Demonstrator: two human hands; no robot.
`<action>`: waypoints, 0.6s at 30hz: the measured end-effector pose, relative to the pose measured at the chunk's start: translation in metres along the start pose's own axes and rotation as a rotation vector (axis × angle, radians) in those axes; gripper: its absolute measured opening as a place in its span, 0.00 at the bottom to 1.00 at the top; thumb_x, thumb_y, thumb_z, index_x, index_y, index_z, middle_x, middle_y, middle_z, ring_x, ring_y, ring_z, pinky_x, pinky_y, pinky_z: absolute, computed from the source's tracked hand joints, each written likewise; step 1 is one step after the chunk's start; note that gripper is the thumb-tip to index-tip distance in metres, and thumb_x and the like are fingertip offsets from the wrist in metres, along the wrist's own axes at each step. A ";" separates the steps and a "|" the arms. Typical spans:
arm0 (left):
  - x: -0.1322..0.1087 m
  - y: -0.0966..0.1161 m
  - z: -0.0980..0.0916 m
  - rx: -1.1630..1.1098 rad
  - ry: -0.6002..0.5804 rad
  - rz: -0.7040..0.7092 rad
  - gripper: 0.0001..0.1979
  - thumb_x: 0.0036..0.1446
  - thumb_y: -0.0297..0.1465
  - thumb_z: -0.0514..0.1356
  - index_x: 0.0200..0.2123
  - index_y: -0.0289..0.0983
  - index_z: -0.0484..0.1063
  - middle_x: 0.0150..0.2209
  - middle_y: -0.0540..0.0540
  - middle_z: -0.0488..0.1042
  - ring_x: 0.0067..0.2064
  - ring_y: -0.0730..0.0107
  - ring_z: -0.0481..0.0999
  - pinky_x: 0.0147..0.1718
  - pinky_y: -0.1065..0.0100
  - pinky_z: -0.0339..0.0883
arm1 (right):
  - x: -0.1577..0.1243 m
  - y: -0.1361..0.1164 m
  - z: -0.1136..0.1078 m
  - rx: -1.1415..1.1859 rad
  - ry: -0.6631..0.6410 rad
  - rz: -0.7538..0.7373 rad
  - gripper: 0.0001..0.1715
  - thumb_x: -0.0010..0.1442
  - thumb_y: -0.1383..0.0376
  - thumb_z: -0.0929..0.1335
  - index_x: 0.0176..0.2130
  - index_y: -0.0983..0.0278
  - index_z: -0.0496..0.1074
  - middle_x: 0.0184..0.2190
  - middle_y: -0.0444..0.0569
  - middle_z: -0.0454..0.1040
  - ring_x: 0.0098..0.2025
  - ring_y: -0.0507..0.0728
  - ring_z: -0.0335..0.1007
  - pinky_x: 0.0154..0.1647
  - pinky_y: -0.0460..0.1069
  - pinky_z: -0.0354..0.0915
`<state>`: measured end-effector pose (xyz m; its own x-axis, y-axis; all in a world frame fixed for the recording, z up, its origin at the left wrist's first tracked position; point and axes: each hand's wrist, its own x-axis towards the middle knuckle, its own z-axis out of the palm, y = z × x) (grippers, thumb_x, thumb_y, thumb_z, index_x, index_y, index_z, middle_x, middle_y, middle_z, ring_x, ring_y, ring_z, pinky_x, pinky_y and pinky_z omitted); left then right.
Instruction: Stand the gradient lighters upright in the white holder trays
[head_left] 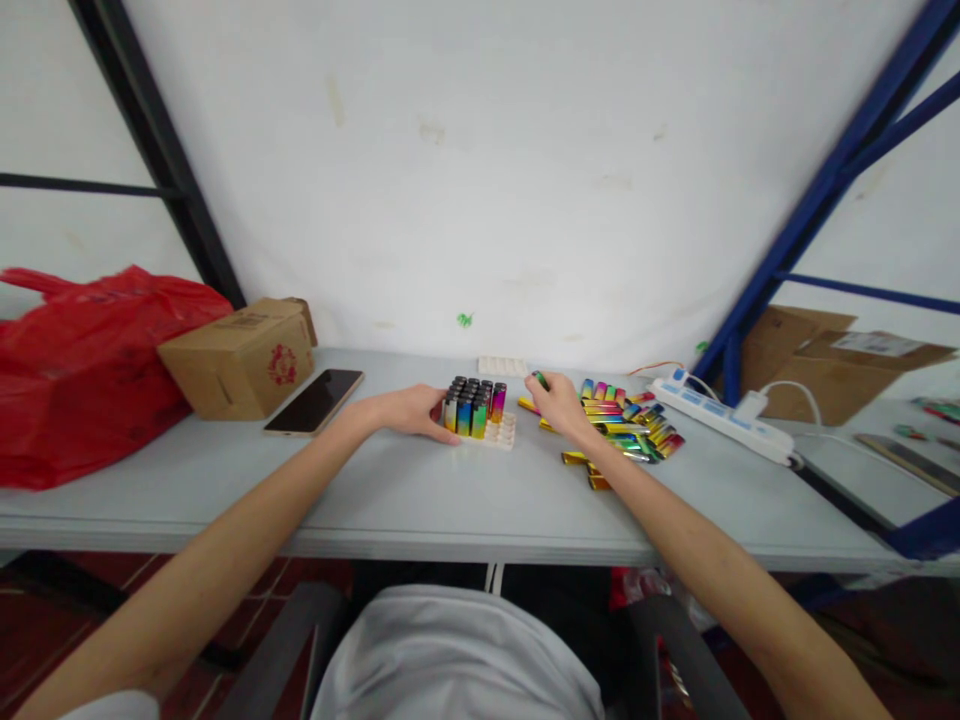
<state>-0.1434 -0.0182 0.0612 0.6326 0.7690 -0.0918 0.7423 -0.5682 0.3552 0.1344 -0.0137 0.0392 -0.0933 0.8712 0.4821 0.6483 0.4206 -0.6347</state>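
Note:
A white tray (502,432) with round holes stands on the table in front of me. Shiny rainbow-coloured tubes (471,415) with black ends, about the size of lighters, stand upright in close rows in it. My left hand (420,411) grips the tray's left side, thumb at the front and fingers partly hidden behind. To the tray's right, my right hand (559,402) is closed on a tube (541,380), whose dark end shows above the fingers. Beside and behind that hand, a loose pile of shiny tubes (626,418) lies on the table.
A second white tray (502,366) lies by the wall. At left are a phone (315,402), a cardboard box (240,360) and a red bag (90,370). A power strip (724,418) with cables lies at right, before a cardboard box (832,370) and a blue frame (817,215).

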 end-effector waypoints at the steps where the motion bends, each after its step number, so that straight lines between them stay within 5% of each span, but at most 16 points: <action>1: 0.000 0.000 0.000 0.006 -0.002 -0.005 0.33 0.46 0.57 0.64 0.44 0.36 0.72 0.36 0.46 0.77 0.35 0.63 0.75 0.31 0.69 0.64 | 0.000 0.000 -0.001 0.004 -0.004 0.005 0.21 0.58 0.54 0.60 0.20 0.61 0.55 0.18 0.41 0.52 0.24 0.51 0.53 0.27 0.48 0.46; 9: 0.005 -0.009 0.004 0.022 0.010 -0.009 0.35 0.45 0.59 0.64 0.46 0.37 0.73 0.36 0.46 0.77 0.35 0.63 0.75 0.32 0.70 0.64 | -0.001 0.000 0.000 0.018 -0.028 -0.024 0.30 0.62 0.45 0.59 0.20 0.61 0.54 0.18 0.40 0.53 0.24 0.51 0.51 0.28 0.48 0.47; 18: 0.000 0.000 -0.001 0.006 -0.001 -0.015 0.34 0.46 0.57 0.64 0.46 0.37 0.72 0.36 0.46 0.78 0.35 0.63 0.75 0.31 0.69 0.64 | 0.002 0.002 0.000 -0.029 -0.042 -0.037 0.21 0.61 0.57 0.60 0.20 0.61 0.55 0.18 0.41 0.54 0.25 0.52 0.54 0.28 0.48 0.48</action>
<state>-0.1431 -0.0180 0.0618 0.6212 0.7775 -0.0980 0.7533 -0.5581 0.3479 0.1360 -0.0115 0.0387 -0.1489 0.8652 0.4788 0.6656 0.4458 -0.5985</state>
